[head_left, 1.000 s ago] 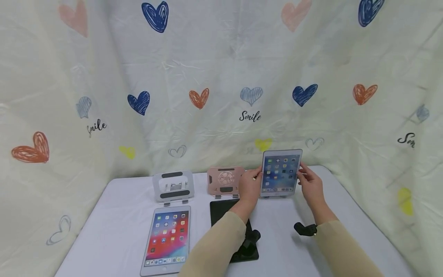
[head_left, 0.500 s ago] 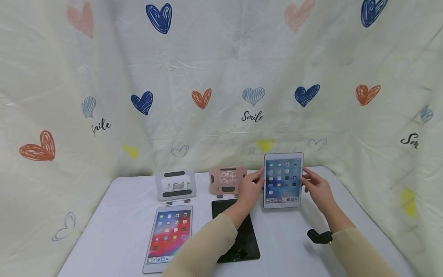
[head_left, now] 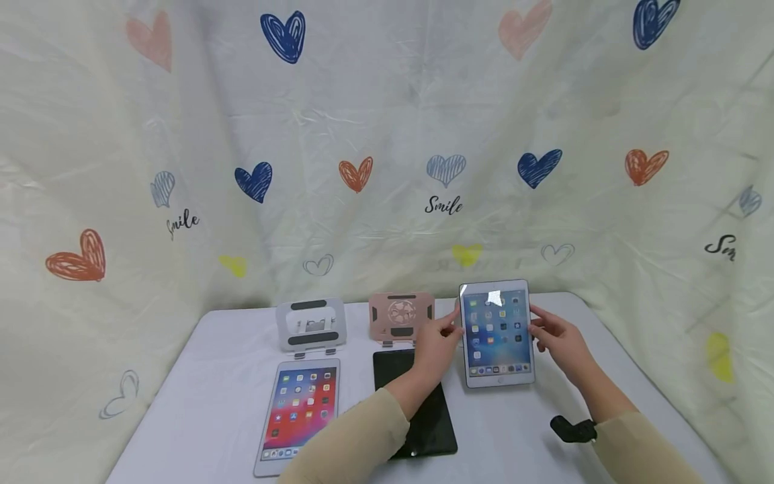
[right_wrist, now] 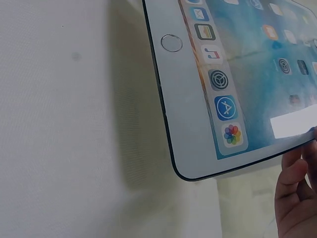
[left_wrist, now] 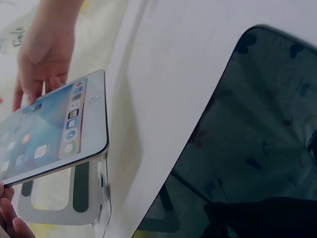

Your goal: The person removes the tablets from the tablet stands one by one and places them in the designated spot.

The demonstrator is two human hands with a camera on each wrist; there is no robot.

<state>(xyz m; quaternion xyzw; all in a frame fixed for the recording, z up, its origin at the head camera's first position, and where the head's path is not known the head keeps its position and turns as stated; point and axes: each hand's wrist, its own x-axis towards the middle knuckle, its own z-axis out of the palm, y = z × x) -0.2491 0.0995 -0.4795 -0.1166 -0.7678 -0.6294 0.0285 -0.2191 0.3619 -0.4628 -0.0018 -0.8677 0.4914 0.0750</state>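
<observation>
A white-framed tablet (head_left: 498, 336) with a lit blue home screen is held up between both hands, screen towards me and leaning slightly back. My left hand (head_left: 438, 346) grips its left edge; only some fingertips (left_wrist: 10, 218) show in the left wrist view. On the opposite edge, my right hand (head_left: 559, 339) pinches the tablet near mid-height, and its curled fingers (right_wrist: 292, 183) show in the right wrist view. A silver stand (left_wrist: 81, 198) appears behind the tablet in the left wrist view, mostly hidden from the head view. The tablet's lower edge is apart from the table.
A black tablet (head_left: 429, 423) lies under my left forearm, partly covered. Left of it lies another white tablet (head_left: 299, 410) with a red-blue screen. At the back stand a grey stand (head_left: 311, 326) and a pink stand (head_left: 401, 317), before a heart-printed curtain (head_left: 387, 242).
The blue-screen tablet has come away from the far side of the table towards me, with both hands moving along on its edges. The head view has shifted slightly.
</observation>
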